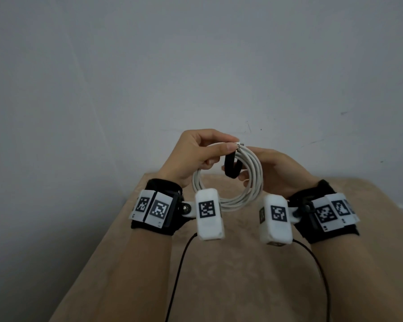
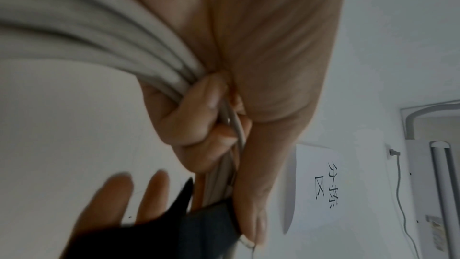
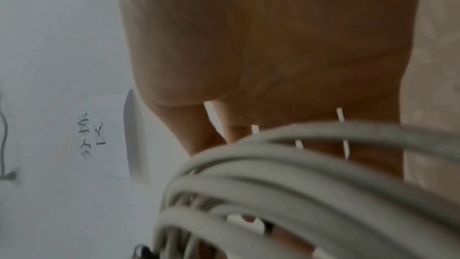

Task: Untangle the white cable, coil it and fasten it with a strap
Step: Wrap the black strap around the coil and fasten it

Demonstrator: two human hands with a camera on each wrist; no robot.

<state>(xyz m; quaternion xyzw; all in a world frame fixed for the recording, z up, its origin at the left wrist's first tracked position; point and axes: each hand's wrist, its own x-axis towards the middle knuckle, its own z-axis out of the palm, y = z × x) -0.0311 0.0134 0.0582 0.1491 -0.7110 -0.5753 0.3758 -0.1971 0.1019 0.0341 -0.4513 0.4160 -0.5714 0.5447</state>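
The white cable (image 1: 256,180) is wound into a round coil and held in the air above the table. My left hand (image 1: 234,144) pinches the top of the coil between thumb and forefinger, with the other fingers (image 2: 199,117) curled round the strands (image 2: 99,36). A black strap (image 1: 229,169) hangs as a U-shaped loop inside the coil, just below that pinch. My right hand (image 1: 242,175) lies behind the coil, its fingers (image 2: 112,200) straight and touching the strap (image 2: 199,229). In the right wrist view the blurred coil (image 3: 298,184) hides the fingertips.
A beige table (image 1: 219,263) lies below the hands and ends at a white wall. Black wires (image 1: 179,263) run from the wrist cameras toward me. A paper sign (image 2: 321,180) hangs on the wall.
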